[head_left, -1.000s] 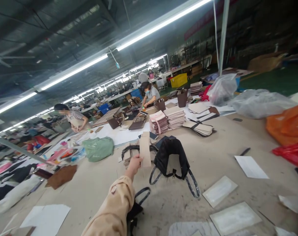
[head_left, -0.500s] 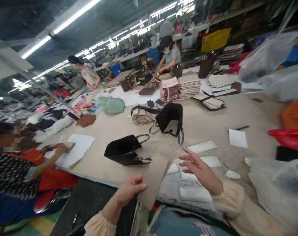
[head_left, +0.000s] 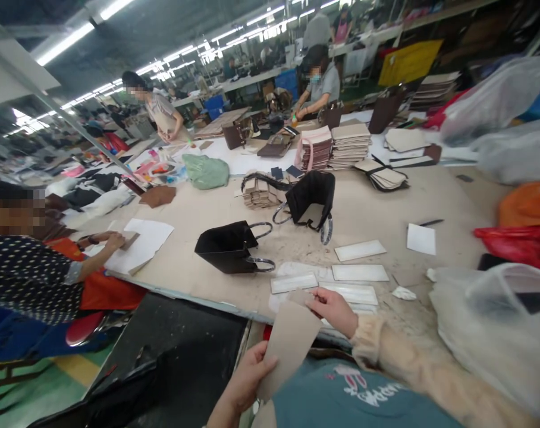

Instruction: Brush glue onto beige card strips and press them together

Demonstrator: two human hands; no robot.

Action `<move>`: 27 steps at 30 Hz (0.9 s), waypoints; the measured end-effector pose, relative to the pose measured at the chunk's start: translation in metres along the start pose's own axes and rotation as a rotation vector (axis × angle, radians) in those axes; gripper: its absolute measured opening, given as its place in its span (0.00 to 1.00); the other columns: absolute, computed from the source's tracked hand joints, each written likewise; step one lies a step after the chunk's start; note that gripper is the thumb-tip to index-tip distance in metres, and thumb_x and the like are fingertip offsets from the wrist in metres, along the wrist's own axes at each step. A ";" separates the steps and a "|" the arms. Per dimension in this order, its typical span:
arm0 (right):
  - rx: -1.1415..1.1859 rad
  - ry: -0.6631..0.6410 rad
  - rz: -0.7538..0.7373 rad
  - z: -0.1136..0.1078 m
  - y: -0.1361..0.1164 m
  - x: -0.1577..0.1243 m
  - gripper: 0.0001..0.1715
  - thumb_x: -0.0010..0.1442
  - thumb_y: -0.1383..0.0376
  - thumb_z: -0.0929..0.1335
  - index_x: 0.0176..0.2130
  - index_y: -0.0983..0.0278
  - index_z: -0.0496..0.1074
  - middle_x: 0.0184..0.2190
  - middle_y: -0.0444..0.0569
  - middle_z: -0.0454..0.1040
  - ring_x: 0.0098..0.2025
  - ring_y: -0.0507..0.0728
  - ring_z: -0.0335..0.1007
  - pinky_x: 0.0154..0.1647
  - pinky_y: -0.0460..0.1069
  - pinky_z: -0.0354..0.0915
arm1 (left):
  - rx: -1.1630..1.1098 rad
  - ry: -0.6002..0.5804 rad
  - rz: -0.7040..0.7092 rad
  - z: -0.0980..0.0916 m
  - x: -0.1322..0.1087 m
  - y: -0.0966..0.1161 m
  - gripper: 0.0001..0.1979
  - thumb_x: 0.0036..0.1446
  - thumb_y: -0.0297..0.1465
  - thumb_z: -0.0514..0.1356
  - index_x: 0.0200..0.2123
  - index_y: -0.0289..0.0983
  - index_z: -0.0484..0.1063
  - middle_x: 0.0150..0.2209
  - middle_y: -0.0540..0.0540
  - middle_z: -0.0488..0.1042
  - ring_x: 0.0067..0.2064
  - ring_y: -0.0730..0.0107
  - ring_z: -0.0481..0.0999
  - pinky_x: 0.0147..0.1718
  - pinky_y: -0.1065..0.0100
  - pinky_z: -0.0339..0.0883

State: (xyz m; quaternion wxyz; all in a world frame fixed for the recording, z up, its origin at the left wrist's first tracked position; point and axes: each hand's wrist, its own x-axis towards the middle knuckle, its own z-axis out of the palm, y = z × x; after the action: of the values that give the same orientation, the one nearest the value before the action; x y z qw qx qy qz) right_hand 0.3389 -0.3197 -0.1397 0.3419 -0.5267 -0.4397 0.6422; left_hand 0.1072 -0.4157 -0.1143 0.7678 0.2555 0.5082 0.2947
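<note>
At bottom centre of the frame, your left hand (head_left: 251, 373) grips the beige panel (head_left: 292, 345) low while your right hand (head_left: 335, 308) pinches its upper end, probably so it doesn't flop, white strips (head_left: 360, 273) lying just beyond on the tabletop (head_left: 372, 214).

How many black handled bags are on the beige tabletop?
2 that I can see: the nearer black bag, left of the picture's middle, and the farther black bag, just right of the stacked tan pieces.

Green bag (head_left: 206, 171), distant yellow crate (head_left: 409, 63)
</note>
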 end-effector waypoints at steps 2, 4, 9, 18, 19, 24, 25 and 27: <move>0.094 0.036 0.037 0.003 0.002 0.003 0.14 0.47 0.58 0.69 0.32 0.64 0.69 0.16 0.38 0.66 0.20 0.50 0.66 0.20 0.44 0.64 | 0.014 -0.025 -0.022 -0.009 0.002 0.004 0.21 0.44 0.39 0.66 0.42 0.35 0.73 0.36 0.40 0.76 0.34 0.64 0.75 0.34 0.68 0.67; 0.189 0.084 0.074 0.005 0.003 0.009 0.16 0.45 0.57 0.70 0.31 0.64 0.67 0.16 0.38 0.67 0.19 0.50 0.67 0.19 0.44 0.65 | 0.032 -0.048 -0.059 -0.022 0.001 0.010 0.23 0.43 0.39 0.66 0.42 0.35 0.72 0.36 0.40 0.76 0.33 0.64 0.76 0.34 0.67 0.68; 0.391 0.266 0.131 -0.008 0.005 0.023 0.15 0.45 0.58 0.72 0.29 0.64 0.66 0.18 0.40 0.70 0.20 0.49 0.68 0.19 0.41 0.66 | 0.048 0.037 -0.093 -0.079 0.000 0.024 0.23 0.41 0.41 0.67 0.40 0.36 0.73 0.34 0.41 0.77 0.33 0.61 0.77 0.32 0.65 0.69; 0.574 0.599 0.174 -0.047 0.051 -0.008 0.14 0.47 0.59 0.72 0.31 0.62 0.66 0.23 0.44 0.72 0.27 0.50 0.72 0.27 0.43 0.71 | 0.224 0.369 -0.029 -0.188 0.082 0.022 0.22 0.44 0.38 0.65 0.43 0.37 0.69 0.32 0.45 0.78 0.35 0.59 0.77 0.35 0.61 0.71; 0.587 0.627 0.173 -0.049 0.056 -0.014 0.14 0.47 0.59 0.72 0.30 0.62 0.66 0.24 0.44 0.72 0.28 0.51 0.72 0.28 0.43 0.72 | 0.308 0.410 -0.016 -0.191 0.092 0.022 0.20 0.46 0.38 0.63 0.42 0.37 0.69 0.33 0.45 0.78 0.36 0.60 0.77 0.36 0.61 0.71; 0.647 0.706 0.150 -0.052 0.069 -0.034 0.16 0.44 0.60 0.74 0.32 0.59 0.66 0.25 0.42 0.72 0.31 0.52 0.73 0.33 0.45 0.73 | 0.862 0.730 0.003 -0.189 0.124 0.029 0.19 0.50 0.34 0.57 0.46 0.32 0.68 0.43 0.36 0.74 0.49 0.51 0.71 0.49 0.54 0.62; 0.657 0.709 0.138 -0.051 0.069 -0.037 0.18 0.44 0.60 0.74 0.33 0.59 0.65 0.26 0.41 0.72 0.31 0.52 0.73 0.34 0.46 0.73 | 0.915 0.772 0.046 -0.184 0.126 0.030 0.21 0.50 0.34 0.57 0.47 0.31 0.67 0.48 0.34 0.70 0.54 0.48 0.66 0.52 0.52 0.58; 0.664 0.698 0.109 -0.050 0.069 -0.042 0.21 0.42 0.60 0.75 0.34 0.58 0.64 0.26 0.40 0.72 0.32 0.52 0.73 0.37 0.48 0.72 | 0.974 0.806 0.168 -0.163 0.126 0.032 0.23 0.49 0.35 0.57 0.49 0.32 0.66 0.56 0.32 0.62 0.60 0.46 0.56 0.56 0.50 0.52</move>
State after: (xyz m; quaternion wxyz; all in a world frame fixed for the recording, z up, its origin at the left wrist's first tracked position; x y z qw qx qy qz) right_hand 0.3987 -0.3737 -0.1910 0.5846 -0.5952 -0.0419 0.5498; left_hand -0.0122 -0.2889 -0.2290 0.2864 0.4836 0.8111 0.1619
